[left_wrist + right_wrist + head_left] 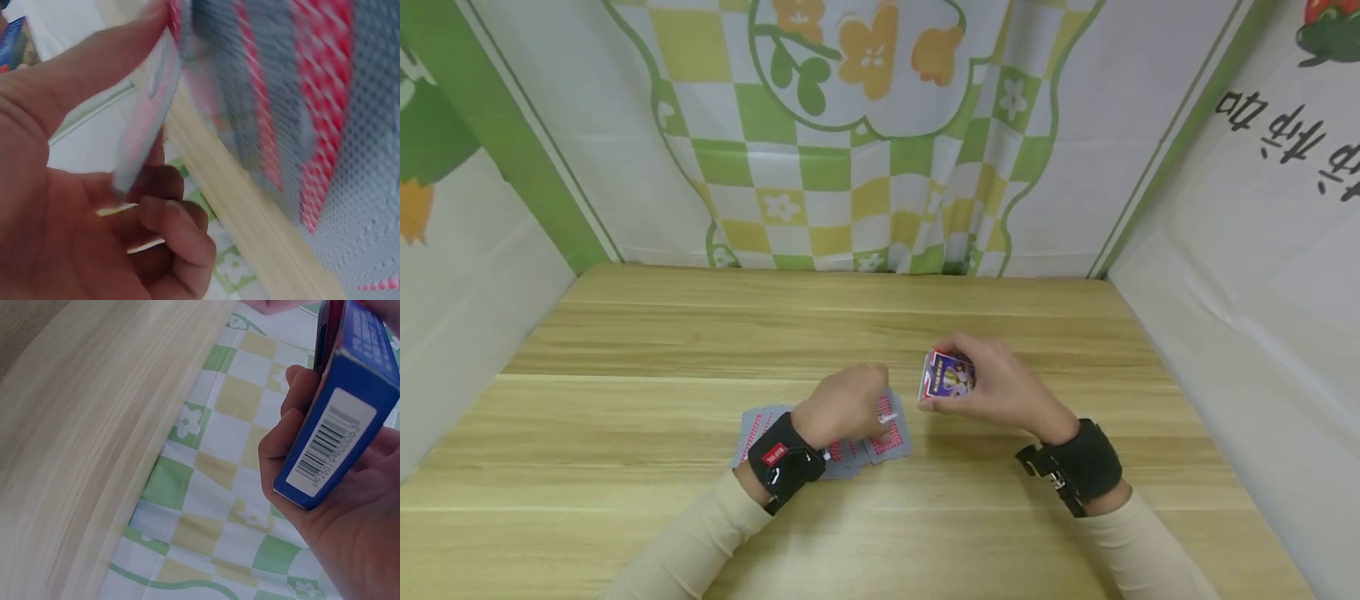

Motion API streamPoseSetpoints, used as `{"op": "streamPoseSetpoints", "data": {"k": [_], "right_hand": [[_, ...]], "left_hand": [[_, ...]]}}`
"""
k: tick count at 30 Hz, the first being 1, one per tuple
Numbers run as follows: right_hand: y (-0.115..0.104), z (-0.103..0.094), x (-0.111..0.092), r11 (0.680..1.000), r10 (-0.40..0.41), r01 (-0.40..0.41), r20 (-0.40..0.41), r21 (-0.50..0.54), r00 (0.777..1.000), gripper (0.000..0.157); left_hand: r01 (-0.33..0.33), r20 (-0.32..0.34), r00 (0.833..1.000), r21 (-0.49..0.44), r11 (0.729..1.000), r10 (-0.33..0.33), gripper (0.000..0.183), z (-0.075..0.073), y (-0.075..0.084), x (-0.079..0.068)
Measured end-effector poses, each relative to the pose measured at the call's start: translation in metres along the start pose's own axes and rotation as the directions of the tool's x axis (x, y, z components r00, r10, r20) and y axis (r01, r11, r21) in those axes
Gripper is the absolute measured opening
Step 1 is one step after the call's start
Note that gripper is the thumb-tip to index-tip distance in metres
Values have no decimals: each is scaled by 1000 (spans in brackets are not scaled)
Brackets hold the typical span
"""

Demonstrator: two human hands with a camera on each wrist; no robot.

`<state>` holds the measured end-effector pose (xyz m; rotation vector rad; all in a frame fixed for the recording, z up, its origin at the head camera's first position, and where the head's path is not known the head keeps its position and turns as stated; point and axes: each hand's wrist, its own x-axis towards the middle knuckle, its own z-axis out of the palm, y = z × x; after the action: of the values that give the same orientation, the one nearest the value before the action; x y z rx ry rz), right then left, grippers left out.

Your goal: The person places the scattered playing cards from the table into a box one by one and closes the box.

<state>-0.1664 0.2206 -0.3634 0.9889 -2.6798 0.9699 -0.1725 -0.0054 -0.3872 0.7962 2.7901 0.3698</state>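
Note:
Several playing cards (752,427) with red-patterned backs lie spread, overlapping, on the wooden table. Over their right part is my left hand (844,407), its thumb and fingers pinching a playing card (145,122) that looks blurred in the left wrist view. More card backs (328,81) fill the right side of that view. To the right, raised over the table, my right hand (1003,390) grips a blue card box (951,377) between thumb and fingers. A white barcode label (333,442) covers its narrow end, and a red edge shows beside the blue side in the right wrist view.
The wooden table (647,333) reaches back to a checked green and yellow curtain (820,192). White printed cloth walls (1225,275) stand at both sides. Black straps (1086,468) wrap both wrists.

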Motion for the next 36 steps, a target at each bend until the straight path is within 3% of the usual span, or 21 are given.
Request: {"op": "streamPoseSetpoints", "data": {"k": [5,8,13,15,18,23,27,29,31,33,36], "right_hand": [[1,1,-1,1000,6,-6,6,-1,1000,59],[1,2,-2,1000,3,-3,9,1,1000,59],[2,1,-1,1000,-11,11,7,1,1000,59],[2,1,-1,1000,-14,14,7,2,1000,58],[2,1,-1,1000,-13,13,10,6,1000,59],[2,1,-1,1000,-8,8,15,8,1000,59],[3,1,-1,1000,-2,2,21,12,1000,57],[2,1,-1,1000,-1,1,23,17,1000,56],[1,2,-1,1000,-5,4,25,20,1000,55],[0,2,-1,1000,-8,7,25,26,1000,54],[-3,2,0,999,-12,11,29,33,1000,54]], "left_hand": [[-55,111,992,-95,994,65,19,-2,1,-3],[-101,130,984,-173,980,124,17,-5,1,-4],[-71,136,982,-381,922,131,29,-15,-3,-7],[-45,107,989,-447,893,103,32,-20,-6,-7],[-37,15,999,-484,874,50,26,-27,-9,-7],[-63,-127,992,-539,840,-8,23,-35,-12,-6],[-93,-165,986,-659,747,-23,13,-38,-11,-5],[-105,-160,987,-720,686,-17,12,-39,-10,-6],[-113,-152,988,-756,645,-4,12,-39,-9,-7],[-117,-146,989,-768,630,6,13,-39,-8,-7],[-118,-151,988,-758,641,3,14,-37,-6,-7]]}}
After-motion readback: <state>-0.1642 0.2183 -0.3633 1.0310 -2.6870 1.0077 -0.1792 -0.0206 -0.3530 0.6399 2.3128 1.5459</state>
